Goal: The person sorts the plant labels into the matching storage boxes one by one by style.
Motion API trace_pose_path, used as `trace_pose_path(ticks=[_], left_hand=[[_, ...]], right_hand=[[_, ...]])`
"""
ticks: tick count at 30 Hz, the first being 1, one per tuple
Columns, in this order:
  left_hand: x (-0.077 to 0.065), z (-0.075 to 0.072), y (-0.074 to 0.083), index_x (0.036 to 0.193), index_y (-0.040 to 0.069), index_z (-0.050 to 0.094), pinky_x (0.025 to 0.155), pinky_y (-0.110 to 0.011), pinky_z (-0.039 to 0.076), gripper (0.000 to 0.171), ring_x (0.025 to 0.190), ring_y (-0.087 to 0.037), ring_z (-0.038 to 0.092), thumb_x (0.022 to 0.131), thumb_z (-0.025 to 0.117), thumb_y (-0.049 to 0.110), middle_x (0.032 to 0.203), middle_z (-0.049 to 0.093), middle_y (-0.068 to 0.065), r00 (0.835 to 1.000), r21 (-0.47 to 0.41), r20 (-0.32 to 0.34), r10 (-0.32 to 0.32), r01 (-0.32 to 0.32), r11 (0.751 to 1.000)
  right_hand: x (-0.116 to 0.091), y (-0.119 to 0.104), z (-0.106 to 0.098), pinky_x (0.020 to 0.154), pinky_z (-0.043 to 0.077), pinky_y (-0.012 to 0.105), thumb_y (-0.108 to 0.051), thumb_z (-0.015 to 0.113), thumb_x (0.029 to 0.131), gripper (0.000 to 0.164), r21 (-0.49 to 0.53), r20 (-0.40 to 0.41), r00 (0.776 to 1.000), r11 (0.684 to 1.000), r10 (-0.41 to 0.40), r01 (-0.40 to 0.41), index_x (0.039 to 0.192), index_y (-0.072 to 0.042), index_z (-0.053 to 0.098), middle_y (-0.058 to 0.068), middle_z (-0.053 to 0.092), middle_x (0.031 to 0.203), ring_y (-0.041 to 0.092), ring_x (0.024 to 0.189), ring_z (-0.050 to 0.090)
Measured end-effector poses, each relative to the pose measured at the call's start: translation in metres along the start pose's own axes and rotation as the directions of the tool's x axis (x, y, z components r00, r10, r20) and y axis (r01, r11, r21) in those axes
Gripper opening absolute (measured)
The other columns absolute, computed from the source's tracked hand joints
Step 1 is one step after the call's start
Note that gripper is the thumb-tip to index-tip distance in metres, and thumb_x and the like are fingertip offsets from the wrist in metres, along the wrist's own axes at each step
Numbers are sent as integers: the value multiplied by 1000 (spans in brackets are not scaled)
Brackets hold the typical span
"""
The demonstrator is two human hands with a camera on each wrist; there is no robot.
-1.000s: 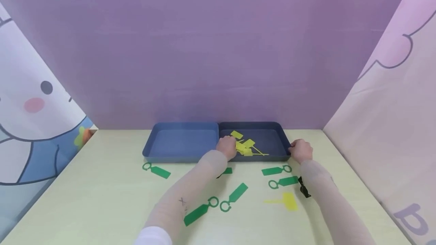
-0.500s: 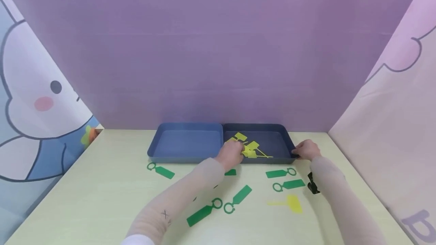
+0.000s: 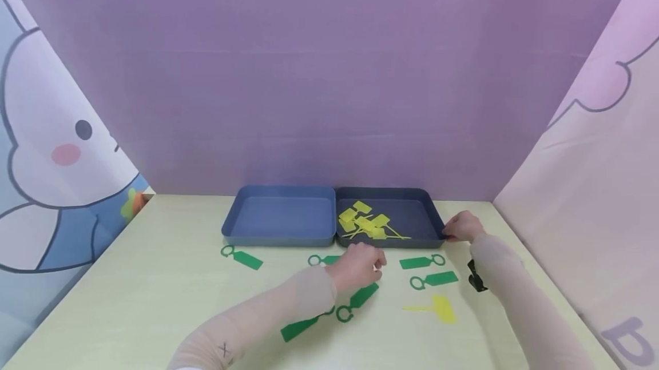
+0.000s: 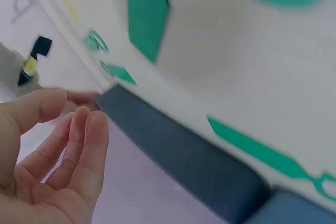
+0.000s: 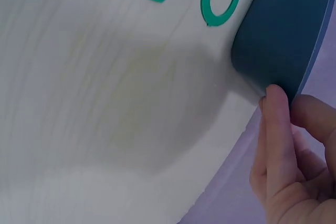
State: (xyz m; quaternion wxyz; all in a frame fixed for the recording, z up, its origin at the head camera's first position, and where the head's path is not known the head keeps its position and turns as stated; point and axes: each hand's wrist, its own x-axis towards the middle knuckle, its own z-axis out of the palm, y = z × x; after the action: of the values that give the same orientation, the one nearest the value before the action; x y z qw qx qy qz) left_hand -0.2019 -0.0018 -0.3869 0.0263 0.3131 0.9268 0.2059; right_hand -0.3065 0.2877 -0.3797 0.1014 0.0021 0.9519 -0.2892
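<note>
My right hand [image 3: 463,226] pinches the rim at the front right corner of the dark tray [image 3: 409,213]; in the right wrist view the thumb and a finger [image 5: 278,129] lie on either side of its wall. Several yellow tags [image 3: 364,223] are heaped in that tray's left half. In front of the trays, my left hand [image 3: 358,267] hovers above the table with loosely bent fingers and nothing between them. A green tag with a ring end [image 3: 364,295] lies just below it, and another green tag [image 3: 300,330] is partly hidden by the forearm.
A blue tray [image 3: 285,213] stands against the dark one on the left. More green tags [image 3: 440,278] are scattered over the table, one of them, a green tag [image 3: 249,259], at the far left. A yellow tag [image 3: 443,308] lies at the front right. Behind rises a purple wall [image 3: 329,72].
My left hand has come out of the dark tray toward me, leaving yellow tags at its left side, and is now over the table. The right hand stays at the tray's corner.
</note>
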Motion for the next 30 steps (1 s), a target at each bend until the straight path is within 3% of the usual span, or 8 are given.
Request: trace_pose_path(ticks=[10, 14, 19, 25, 30], left_hand=[[-14, 25, 14, 101, 14, 69, 74, -14, 46, 20, 81, -1, 61, 82, 68, 18, 92, 68, 8, 996, -15, 44, 75, -74, 997], [-8, 31, 21, 104, 15, 68, 76, -13, 45, 23, 86, 0, 61, 82, 67, 21, 97, 69, 10, 990, -11, 80, 116, -115, 993], [5, 37, 35, 105, 19, 69, 81, -14, 45, 25, 92, -1, 61, 81, 68, 26, 101, 68, 12, 978, 60, 116, 176, -184, 981], [13, 45, 53, 106, 24, 68, 82, -16, 43, 29, 89, -1, 58, 78, 70, 31, 101, 67, 15, 973, 170, 172, 156, -186, 968], [17, 52, 57, 101, 27, 70, 79, -14, 42, 25, 85, -1, 56, 76, 72, 28, 97, 67, 16, 972, 237, 179, 154, -195, 952]], right_hand=[[2, 3, 8, 69, 54, 30, -8, 63, 80, 22, 52, -32, 999, 998, 37, -35, 94, 9, 64, 0, 67, 65, 7, 56, 63], [3, 3, 6, 70, 53, 31, -8, 64, 79, 21, 31, -38, 999, 999, 28, -27, 93, 8, 65, -2, 66, 63, 6, 55, 62], [6, 3, 3, 67, 53, 28, -7, 64, 79, 22, 60, -35, 998, 997, 43, -40, 94, 9, 65, -2, 66, 64, 6, 55, 62], [7, 2, 4, 66, 54, 26, -6, 64, 79, 23, 85, -32, 998, 995, 58, -55, 95, 9, 63, 1, 67, 65, 5, 54, 61], [6, 3, 4, 64, 54, 25, -7, 64, 79, 22, 87, -36, 997, 994, 66, -63, 94, 9, 64, 2, 68, 66, 4, 53, 61]])
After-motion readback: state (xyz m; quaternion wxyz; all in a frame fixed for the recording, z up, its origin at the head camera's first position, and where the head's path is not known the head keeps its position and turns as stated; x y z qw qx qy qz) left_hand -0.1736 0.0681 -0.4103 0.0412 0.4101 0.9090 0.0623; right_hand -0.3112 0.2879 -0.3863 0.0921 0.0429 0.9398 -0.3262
